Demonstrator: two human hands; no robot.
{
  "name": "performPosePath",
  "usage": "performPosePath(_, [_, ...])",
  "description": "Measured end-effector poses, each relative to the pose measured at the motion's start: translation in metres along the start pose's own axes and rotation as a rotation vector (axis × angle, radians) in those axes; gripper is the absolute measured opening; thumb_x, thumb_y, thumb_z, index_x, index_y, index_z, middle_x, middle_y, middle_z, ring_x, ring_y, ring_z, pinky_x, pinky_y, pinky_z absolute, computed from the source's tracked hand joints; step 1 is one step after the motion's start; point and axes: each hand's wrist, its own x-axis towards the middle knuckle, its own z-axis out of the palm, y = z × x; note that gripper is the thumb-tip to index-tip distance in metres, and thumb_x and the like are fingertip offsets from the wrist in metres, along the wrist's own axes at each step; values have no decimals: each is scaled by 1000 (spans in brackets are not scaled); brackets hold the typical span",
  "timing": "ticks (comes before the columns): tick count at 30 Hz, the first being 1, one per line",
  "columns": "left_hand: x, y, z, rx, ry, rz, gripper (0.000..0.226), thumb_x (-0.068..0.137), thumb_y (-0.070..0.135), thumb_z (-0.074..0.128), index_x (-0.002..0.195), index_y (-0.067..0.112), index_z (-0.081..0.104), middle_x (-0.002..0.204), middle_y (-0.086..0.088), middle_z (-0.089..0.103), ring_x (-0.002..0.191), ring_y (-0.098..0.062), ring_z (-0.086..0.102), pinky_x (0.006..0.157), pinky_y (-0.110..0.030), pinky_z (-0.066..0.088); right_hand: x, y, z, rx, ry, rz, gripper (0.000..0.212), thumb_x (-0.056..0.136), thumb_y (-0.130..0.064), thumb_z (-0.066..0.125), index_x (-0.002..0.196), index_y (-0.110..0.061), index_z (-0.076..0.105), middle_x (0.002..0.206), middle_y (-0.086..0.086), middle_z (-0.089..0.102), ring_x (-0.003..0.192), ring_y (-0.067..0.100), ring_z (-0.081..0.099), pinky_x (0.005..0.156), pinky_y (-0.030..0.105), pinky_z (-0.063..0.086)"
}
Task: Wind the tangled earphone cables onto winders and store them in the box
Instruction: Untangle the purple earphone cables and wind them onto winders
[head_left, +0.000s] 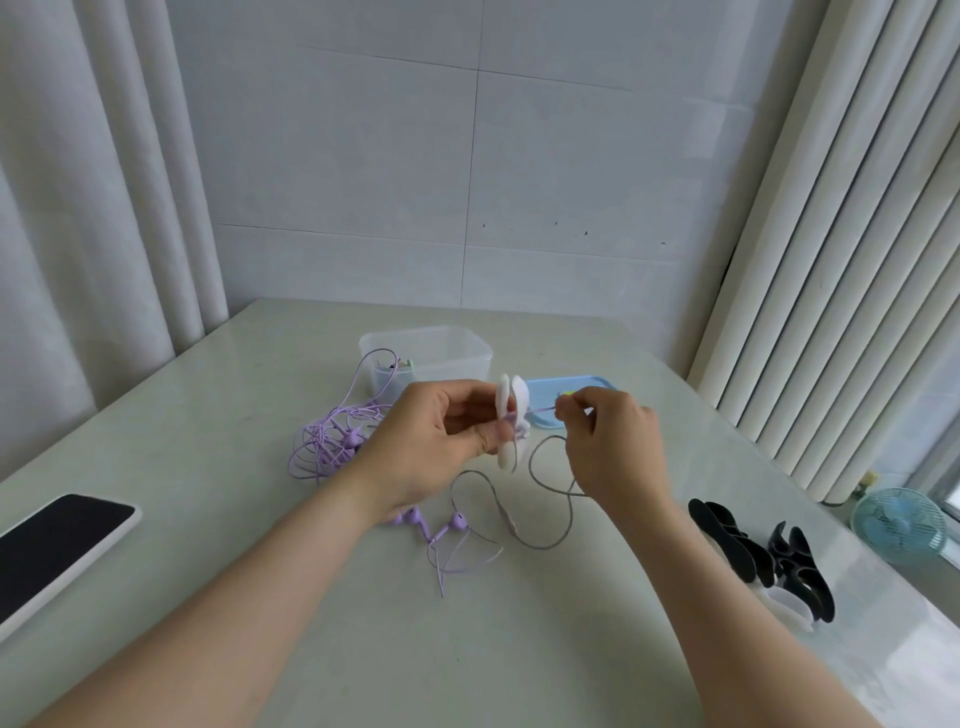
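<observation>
Pale glossy table (208, 441) against grey tiled wall (415, 156), white curtain (104, 208) left, white vertical ribs (831, 260) right (window (935, 457) beyond)

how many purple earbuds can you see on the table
2 for sure, both lying on the pale table near its middle: the left purple earbud, and the right purple earbud just beside it. The tangled purple cable heap farther back may hide more.

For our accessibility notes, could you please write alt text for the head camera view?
A person's left hand holds a white winder above a pale table while the right hand pinches a purple earphone cable stretched taut to it. Earbuds lie below; a purple tangle, clear box and blue lid sit behind.
</observation>
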Motion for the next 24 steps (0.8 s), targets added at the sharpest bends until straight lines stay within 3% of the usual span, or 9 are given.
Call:
performPosePath(3, [3,3,-1,-191,87,-16,22,93,1,70,115,1,72,108,-17,79,103,-26,76,88,-33,62,-4,-1,4,-51,-112,-108,24,103,-28,58,83,-31,70,59,-9,55,59,17,50,54,32,36])
performPosePath(8, [7,2,-10,-107,294,-3,17,98,10,71,114,5,73,104,-14,80,94,-27,76,78,-32,63,-11,-11,1,-88,-349,-221,24,102,-29,58,87,-31,76,47,-12,54,55,13,50,63,38,52])
performPosePath(11, [9,-3,-12,-118,384,-23,19,99,14,71,116,4,71,105,-17,78,97,-33,76,83,-40,65,-20,-24,-3,-9,-440,-314,20,100,-27,63,92,-31,81,46,-9,53,53,14,47,57,26,45])
performPosePath(13, [10,-5,-12,-118,414,-38,21,99,16,72,116,4,69,107,-19,76,94,-29,76,81,-42,65,-27,-33,-7,44,-484,-367,19,99,-27,66,94,-27,84,46,-7,50,52,15,42,52,18,35])
performPosePath(16, [10,-8,-13,-64,397,-30,20,99,18,72,113,7,65,108,-20,72,90,-21,72,79,-41,65,-30,-40,-14,129,-528,-389,19,99,-24,67,92,-20,84,44,-8,46,49,15,37,52,15,33])
performPosePath(20, [8,-15,-15,112,267,-58,12,101,22,69,110,21,62,106,-8,70,95,-32,73,94,-52,60,-31,-41,-18,255,-496,-386,21,98,-22,66,84,-19,81,50,7,42,50,12,29,51,17,27])
performPosePath(24, [5,-11,-14,123,160,-50,9,105,17,63,114,15,61,98,-5,69,84,-28,67,84,-47,58,-31,-43,-19,419,-379,-321,27,102,-15,58,82,-20,76,50,-10,38,50,12,29,51,24,26])
